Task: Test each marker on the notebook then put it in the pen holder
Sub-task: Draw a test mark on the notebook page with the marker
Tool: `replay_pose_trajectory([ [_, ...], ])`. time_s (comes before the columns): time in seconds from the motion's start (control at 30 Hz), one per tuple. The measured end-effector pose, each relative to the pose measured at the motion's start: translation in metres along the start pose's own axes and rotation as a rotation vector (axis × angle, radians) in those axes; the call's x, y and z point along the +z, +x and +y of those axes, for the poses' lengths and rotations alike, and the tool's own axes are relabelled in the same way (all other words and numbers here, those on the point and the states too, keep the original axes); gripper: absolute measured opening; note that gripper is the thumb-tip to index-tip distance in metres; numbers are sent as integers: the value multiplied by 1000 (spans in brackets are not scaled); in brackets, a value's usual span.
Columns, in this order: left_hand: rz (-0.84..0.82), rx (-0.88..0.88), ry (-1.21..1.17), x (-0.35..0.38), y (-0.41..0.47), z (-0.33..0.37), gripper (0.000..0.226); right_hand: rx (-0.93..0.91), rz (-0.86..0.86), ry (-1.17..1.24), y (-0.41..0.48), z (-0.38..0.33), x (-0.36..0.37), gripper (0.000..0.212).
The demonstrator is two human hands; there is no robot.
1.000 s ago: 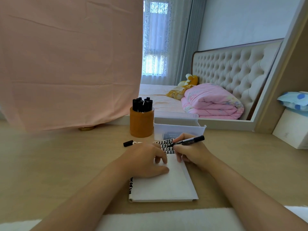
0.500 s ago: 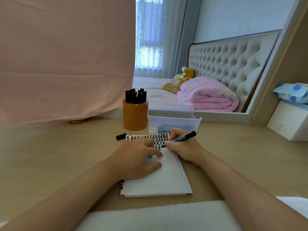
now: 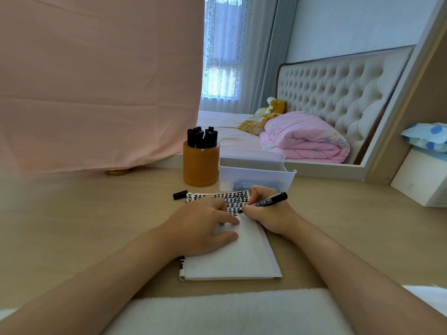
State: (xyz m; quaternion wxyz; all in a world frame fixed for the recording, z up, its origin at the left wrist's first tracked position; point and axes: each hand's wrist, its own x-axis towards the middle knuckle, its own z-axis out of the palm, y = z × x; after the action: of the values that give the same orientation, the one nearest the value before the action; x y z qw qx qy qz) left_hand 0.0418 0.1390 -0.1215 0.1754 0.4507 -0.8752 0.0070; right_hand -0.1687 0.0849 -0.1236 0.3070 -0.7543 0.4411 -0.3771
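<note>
A white notebook (image 3: 242, 257) lies open on the wooden desk, its top strip filled with rows of black marks. My left hand (image 3: 203, 228) lies flat on the page, fingers straight, holding it down. My right hand (image 3: 268, 213) grips a black marker (image 3: 268, 201) with its tip on the page just below the black marks. The marker's black cap (image 3: 180, 195) lies on the desk left of the notebook's top corner. An orange-brown pen holder (image 3: 200, 165) stands behind the notebook with several black markers (image 3: 202, 137) in it.
A clear plastic bin (image 3: 256, 175) sits right of the pen holder, just behind my right hand. A pink cloth (image 3: 96, 81) hangs over the mirror at the back left. A white box (image 3: 423, 180) stands at the far right. A white towel (image 3: 217, 310) covers the near edge.
The view has shifted slightly. My right hand has moved the marker tip a little along the page; my left hand stays pressed on the notebook.
</note>
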Motion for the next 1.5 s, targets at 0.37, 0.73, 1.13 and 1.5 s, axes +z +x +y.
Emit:
replay_pose_trajectory([
  [0.37,4,-16,-5,1,-2,0,44,15,9,20,1,0,1,29],
  [0.73,-13,-24,-1,0,-1,1,44,15,-71,19,0,0,-3,19],
  [1.13,9,-6,2,2,-1,-1,44,54,-52,45,-1,-6,-1,15],
  [1.5,217,-70,-237,-7,-1,-12,28,79,104,267,0,-23,-13,13],
])
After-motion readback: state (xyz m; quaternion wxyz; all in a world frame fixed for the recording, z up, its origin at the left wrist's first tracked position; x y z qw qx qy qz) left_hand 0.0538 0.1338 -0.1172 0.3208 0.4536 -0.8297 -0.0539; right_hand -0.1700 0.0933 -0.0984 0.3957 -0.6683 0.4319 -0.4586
